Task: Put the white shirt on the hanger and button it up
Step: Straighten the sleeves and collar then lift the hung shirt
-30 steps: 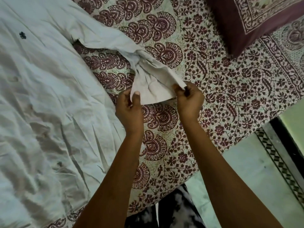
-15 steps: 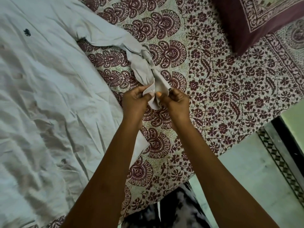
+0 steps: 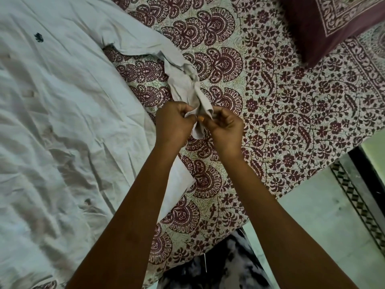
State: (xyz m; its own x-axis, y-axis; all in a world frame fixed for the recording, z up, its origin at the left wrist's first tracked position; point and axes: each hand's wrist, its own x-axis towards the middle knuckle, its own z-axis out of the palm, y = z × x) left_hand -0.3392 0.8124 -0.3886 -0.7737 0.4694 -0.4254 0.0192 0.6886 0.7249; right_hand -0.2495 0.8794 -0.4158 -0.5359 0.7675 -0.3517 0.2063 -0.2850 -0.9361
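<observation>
The white shirt (image 3: 62, 113) lies spread and wrinkled over the left half of the bed, a small dark emblem on its chest. One sleeve (image 3: 181, 80) runs out to the right across the patterned bedspread. My left hand (image 3: 174, 122) and my right hand (image 3: 226, 126) meet at the sleeve's cuff (image 3: 200, 113). Both pinch the cuff's two edges together between thumb and fingers. No hanger is in view.
The maroon patterned bedspread (image 3: 291, 113) covers the bed. A dark red pillow (image 3: 333, 24) lies at the top right. The bed's edge runs diagonally at the lower right, with pale floor (image 3: 312, 226) and a patterned border strip beyond.
A second ago my hands held the cuff spread flat and apart. They have since come together, folding the cuff closed between them, and the sleeve has bunched up.
</observation>
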